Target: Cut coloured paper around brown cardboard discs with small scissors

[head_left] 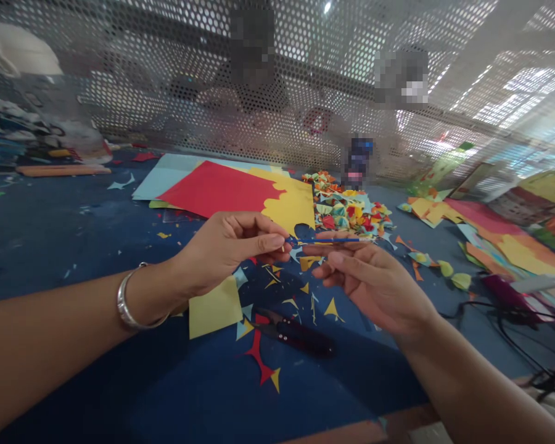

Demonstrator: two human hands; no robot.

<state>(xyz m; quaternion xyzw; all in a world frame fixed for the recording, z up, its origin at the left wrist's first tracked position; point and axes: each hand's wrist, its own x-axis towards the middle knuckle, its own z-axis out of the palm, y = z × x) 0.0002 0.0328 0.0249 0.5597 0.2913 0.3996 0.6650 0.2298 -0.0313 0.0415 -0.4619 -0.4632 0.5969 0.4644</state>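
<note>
In front of me, a thin blue stick point(333, 240) lies level between my two hands. My left hand point(240, 243), with a silver bangle at the wrist, pinches at its left end; the fingertips hide what exactly is gripped there. My right hand point(370, 271) has the stick lying along its stretched fingers, the thumb a little below. Beneath the hands sit dark thread snips point(300, 335), a pale yellow paper square point(215, 309) and a red paper scrap point(258, 351). Yellow paper offcuts point(333, 309) are scattered close by.
Red paper point(217, 188) and yellow paper point(300, 206) are stacked beyond my hands, beside a pile of small coloured paper pieces point(351, 213). Black cables point(504, 320) run at the right. A perforated metal screen point(166, 117) stands at the back, with people behind it.
</note>
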